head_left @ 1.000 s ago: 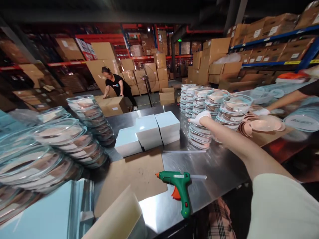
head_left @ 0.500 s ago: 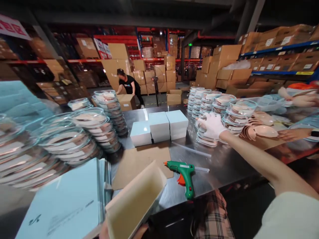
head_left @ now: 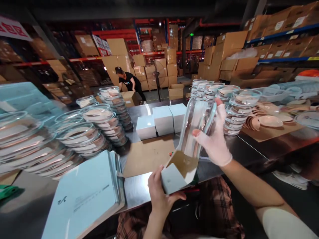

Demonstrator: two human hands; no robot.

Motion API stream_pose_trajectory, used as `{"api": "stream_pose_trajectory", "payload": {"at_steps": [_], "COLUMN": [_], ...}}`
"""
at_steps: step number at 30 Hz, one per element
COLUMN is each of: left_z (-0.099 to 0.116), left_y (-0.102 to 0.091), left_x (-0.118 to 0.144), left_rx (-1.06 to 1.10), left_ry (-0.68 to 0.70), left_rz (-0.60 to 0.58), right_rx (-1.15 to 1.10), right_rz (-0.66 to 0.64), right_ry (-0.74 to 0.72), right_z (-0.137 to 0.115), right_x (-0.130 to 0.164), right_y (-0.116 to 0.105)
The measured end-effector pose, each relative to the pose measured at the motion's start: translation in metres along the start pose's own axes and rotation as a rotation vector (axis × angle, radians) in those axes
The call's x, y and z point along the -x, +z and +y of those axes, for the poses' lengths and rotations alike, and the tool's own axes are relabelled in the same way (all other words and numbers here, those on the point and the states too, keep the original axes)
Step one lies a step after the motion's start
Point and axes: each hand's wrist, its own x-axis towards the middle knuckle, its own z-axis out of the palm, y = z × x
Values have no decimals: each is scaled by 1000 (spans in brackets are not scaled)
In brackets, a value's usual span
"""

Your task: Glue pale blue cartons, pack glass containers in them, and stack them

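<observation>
My bare left hand (head_left: 158, 191) grips the near end of a small open carton (head_left: 173, 179), light blue outside and cream inside, tilted over the table's front edge. In my right hand (head_left: 215, 144), which wears a white glove, is a stack of clear glass dishes (head_left: 188, 126) held on its side. Its lower end reaches into the carton's mouth. Of the glue gun, only the orange tip (head_left: 170, 153) shows clearly beyond the carton. A flat cardboard sheet (head_left: 147, 156) lies behind my left hand.
Glass dishes (head_left: 97, 113) stand in tall stacks on the left, with more stacks (head_left: 235, 114) at the right. Three closed blue-and-white boxes (head_left: 163, 119) sit mid-table. Flattened blue cartons (head_left: 84, 196) lie front left. A co-worker (head_left: 129, 83) bends over a brown box beyond the table.
My right hand has come back from the right-hand stacks, bringing glass dishes to the carton. My left hand has raised the carton and moved it right, over the glue gun.
</observation>
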Motion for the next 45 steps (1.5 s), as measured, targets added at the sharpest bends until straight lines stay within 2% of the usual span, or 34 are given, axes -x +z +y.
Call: {"api": "stream_pose_trajectory", "payload": {"at_steps": [2, 5, 7, 9, 11, 13, 16, 18, 20, 23, 24, 27, 28, 30, 33, 35, 38, 41, 43, 45], "left_z": [-2, -10, -17, -25, -31, -37, -43, -44, -42, -38, -38, -42, -45, -52, -57, -57, -53, -44, -35, -26], "left_y": [6, 11, 10, 6, 0, -8, -21, -25, -26, -21, -19, -22, -24, -29, -30, -27, -22, -27, -37, -47], "left_x": [15, 31, 38, 44, 49, 51, 46, 41, 38, 40, 42, 47, 48, 49, 47, 41, 28, 21, 24, 32], "left_rx": [168, 331, 366, 375, 384, 387, 372, 366, 349, 311, 291, 208, 182, 166, 155, 147, 166, 170, 162, 176], "left_ry": [-155, -385, -517, -573, -523, -397, -236, -234, -291, -434, -452, -400, -364, -299, -199, -170, -195, -287, -404, -554], "left_rz": [49, 84, 72, 94, 156, 211, 177, 142, 146, 247, 276, 267, 250, 221, 164, 137, 147, 251, 299, 289], "right_rx": [75, 226, 242, 160, 70, -4, -192, -375, -505, -550, -548, -472, -381, -54, 526, 684, 616, 427, 311, 185], "right_rz": [20, -194, -303, -318, -323, -352, -463, -521, -444, -140, -78, -88, -125, -222, -472, -593, -590, -530, -479, -353], "right_ry": [-68, -188, -199, -122, -7, 88, 122, 163, 311, 552, 598, 620, 607, 630, 853, 1015, 1104, 1117, 1117, 1078], "right_z": [-3, 1, 16, 41, 67, 85, 91, 85, 77, 68, 67, 68, 71, 77, 90, 101, 120, 130, 128, 119], "right_x": [21, 57, 78, 95, 108, 117, 126, 129, 133, 138, 139, 137, 136, 133, 131, 131, 131, 132, 135, 140], "right_y": [2, -13, -26, -34, -30, -16, 20, 46, 69, 93, 96, 86, 76, 51, 24, 22, 33, 37, 32, 26]}}
